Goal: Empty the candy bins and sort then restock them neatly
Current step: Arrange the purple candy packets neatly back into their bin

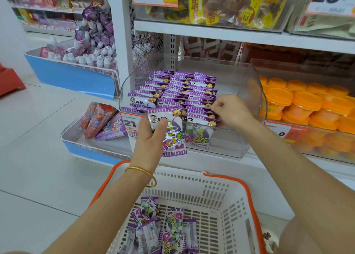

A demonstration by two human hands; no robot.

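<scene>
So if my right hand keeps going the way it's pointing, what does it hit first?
The right hand points left into the clear bin, fingertips already at the right row of purple packets. It would likely push into those first.

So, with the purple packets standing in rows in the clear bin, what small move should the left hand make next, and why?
Probably slide the purple-and-white candy packet in the left hand into the front of a row in the clear plastic bin. The right hand is pinching the right row's front packets, seemingly straightening them, and more packets wait in the white basket with orange rim.
</scene>
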